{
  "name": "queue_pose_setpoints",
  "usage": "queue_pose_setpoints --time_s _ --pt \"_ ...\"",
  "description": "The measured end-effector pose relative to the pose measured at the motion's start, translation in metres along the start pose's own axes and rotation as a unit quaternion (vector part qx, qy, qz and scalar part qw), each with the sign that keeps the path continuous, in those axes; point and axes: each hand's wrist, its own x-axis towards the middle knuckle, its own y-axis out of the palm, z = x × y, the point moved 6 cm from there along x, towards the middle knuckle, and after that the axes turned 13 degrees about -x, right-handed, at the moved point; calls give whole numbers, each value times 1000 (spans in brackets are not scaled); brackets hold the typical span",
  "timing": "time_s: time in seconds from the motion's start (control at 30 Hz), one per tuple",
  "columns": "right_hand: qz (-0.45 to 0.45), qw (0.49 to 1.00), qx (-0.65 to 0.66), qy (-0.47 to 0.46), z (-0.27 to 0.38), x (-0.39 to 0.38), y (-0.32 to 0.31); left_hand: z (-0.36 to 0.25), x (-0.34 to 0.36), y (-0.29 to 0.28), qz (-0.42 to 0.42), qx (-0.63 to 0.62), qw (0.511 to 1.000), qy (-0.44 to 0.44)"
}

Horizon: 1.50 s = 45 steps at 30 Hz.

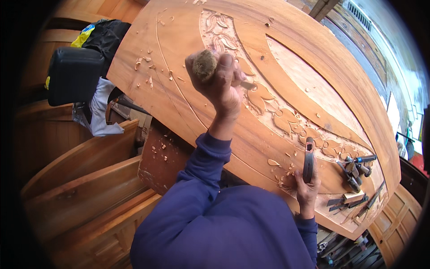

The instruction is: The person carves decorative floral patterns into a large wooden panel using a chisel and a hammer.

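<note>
My left hand (224, 85) is closed round a carving chisel whose worn round handle end (204, 65) faces up. A pale wooden stick-like piece (247, 84) shows beside those fingers; whether it belongs to the chisel I cannot tell. Below them, a large wooden panel (179, 105) carries a curved band of carved leaves and flowers (286, 120). The chisel's blade is hidden by the hand. Over the panel's near edge, my right hand (307, 193) grips what looks like a hammer, its dark head (308, 161) uppermost.
Several carving tools (351, 175) lie bunched on the panel's right end, with more chisels and a wooden block (353, 196) nearby. Wood shavings (273, 162) are scattered about. At left are a black case (75, 75), a pale cloth (102, 110) and stacked wooden panels (85, 179).
</note>
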Motion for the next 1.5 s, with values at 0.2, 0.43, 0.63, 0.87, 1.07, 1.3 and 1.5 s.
queue_pose_setpoints --time_s 0.2,0.43,0.63,0.87,1.07,1.3,1.5 --pt "-4 999 42 7 -12 2 -9 8 -18 18 29 10 999 16" --pt "-93 994 7 -62 -35 -63 -55 72 -142 139 400 316 846 -155" --pt "-190 975 -85 -76 -61 -120 -90 164 -249 193 543 418 706 -179" --pt "-292 956 -33 11 -96 -172 -97 158 -333 270 668 303 677 50" --pt "-363 930 -50 -6 -91 -176 -114 221 -445 294 758 360 544 1" --pt "-369 929 19 23 -117 -188 -123 192 -435 344 734 165 654 -77" --pt "-284 934 204 -74 -70 -158 -109 106 -335 342 598 36 779 -185"
